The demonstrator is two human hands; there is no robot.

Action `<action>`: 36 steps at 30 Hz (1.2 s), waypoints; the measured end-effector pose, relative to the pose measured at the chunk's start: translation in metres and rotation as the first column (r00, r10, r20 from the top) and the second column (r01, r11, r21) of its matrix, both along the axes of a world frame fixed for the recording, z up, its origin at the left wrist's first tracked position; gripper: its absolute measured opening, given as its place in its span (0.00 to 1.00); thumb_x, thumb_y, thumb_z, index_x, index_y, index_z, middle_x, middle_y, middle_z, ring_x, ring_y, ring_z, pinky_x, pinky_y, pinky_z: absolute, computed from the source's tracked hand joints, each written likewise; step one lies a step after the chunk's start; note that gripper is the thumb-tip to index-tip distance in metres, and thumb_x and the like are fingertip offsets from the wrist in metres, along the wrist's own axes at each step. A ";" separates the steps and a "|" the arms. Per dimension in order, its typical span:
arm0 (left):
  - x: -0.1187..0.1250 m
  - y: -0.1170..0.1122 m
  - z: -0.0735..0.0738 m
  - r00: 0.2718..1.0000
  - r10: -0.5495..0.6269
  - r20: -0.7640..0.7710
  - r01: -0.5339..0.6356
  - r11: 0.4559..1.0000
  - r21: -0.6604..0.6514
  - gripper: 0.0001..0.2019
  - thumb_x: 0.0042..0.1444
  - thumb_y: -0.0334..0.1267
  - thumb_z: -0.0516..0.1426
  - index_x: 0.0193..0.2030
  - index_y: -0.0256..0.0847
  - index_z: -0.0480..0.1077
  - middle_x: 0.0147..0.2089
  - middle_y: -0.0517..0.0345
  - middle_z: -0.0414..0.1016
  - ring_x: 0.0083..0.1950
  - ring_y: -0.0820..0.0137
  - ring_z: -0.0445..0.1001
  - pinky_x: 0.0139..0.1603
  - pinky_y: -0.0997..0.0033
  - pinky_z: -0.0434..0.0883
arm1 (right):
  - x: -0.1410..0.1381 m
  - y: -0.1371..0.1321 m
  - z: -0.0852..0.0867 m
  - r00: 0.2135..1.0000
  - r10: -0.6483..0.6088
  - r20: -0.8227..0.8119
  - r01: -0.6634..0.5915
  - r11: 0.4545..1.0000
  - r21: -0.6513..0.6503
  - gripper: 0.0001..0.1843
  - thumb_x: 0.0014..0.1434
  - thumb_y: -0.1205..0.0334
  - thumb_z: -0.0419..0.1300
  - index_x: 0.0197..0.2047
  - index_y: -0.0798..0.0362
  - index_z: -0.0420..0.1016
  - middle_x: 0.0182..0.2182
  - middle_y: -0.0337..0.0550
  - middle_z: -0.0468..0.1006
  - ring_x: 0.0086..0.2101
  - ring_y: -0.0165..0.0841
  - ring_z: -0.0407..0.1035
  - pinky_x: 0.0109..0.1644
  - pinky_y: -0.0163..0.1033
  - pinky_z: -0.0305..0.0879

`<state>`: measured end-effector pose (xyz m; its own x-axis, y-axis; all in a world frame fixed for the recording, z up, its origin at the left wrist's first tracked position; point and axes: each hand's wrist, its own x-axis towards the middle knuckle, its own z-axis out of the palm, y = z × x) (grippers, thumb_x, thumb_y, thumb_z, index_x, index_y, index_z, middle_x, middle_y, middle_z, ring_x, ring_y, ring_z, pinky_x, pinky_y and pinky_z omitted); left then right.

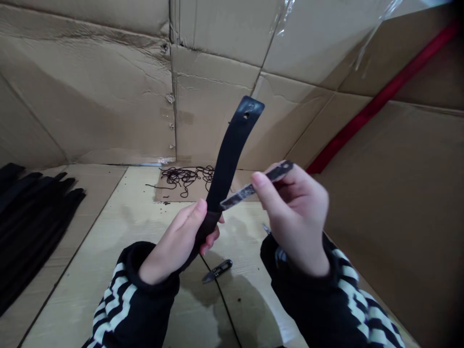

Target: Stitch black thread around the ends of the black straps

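Observation:
My left hand (181, 241) is closed round the lower end of a black strap (232, 150), which stands up and curves to the right; a small hole shows near its top end. My right hand (297, 217) pinches a pair of small thread snips (253, 186) between thumb and fingers. The blade tips touch the strap just above my left thumb. Both wrists wear black sleeves with white stripes.
A second pair of snips (217, 270) lies on the cardboard surface (108, 251) below my hands. Loose black thread cuttings (186, 176) lie farther back. A stack of black straps (32, 217) is at the left. Cardboard walls (108, 96) and a red strip (380, 96) surround the area.

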<state>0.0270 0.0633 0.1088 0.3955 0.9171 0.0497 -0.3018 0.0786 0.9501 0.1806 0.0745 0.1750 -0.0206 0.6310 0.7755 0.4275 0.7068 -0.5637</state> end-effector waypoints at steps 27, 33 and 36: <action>-0.007 0.003 0.003 0.994 0.042 -0.102 -0.037 0.998 0.049 0.23 0.65 0.56 0.45 0.32 0.39 0.65 0.21 0.64 0.64 0.20 0.77 0.61 0.20 0.79 0.60 | -0.006 0.009 -0.009 0.989 0.106 0.100 -0.099 0.993 -0.071 0.16 0.58 0.65 0.63 0.21 0.54 0.65 0.17 0.31 0.63 0.19 0.23 0.55 0.22 0.31 0.52; -0.008 0.003 0.002 0.990 0.057 -0.132 -0.047 0.996 0.071 0.24 0.65 0.56 0.44 0.32 0.38 0.65 0.21 0.65 0.63 0.21 0.77 0.61 0.20 0.79 0.61 | 0.009 0.010 0.009 0.991 0.130 -0.006 -0.130 0.987 -0.093 0.14 0.60 0.63 0.61 0.24 0.52 0.65 0.17 0.31 0.60 0.18 0.24 0.52 0.20 0.33 0.50; -0.007 0.002 0.003 0.991 0.003 -0.135 0.006 0.998 0.064 0.23 0.65 0.57 0.45 0.32 0.39 0.65 0.22 0.65 0.64 0.21 0.77 0.62 0.21 0.79 0.61 | 0.006 0.008 0.008 0.995 0.096 0.035 -0.094 0.995 -0.036 0.14 0.59 0.64 0.62 0.24 0.52 0.65 0.17 0.32 0.60 0.19 0.24 0.53 0.20 0.33 0.49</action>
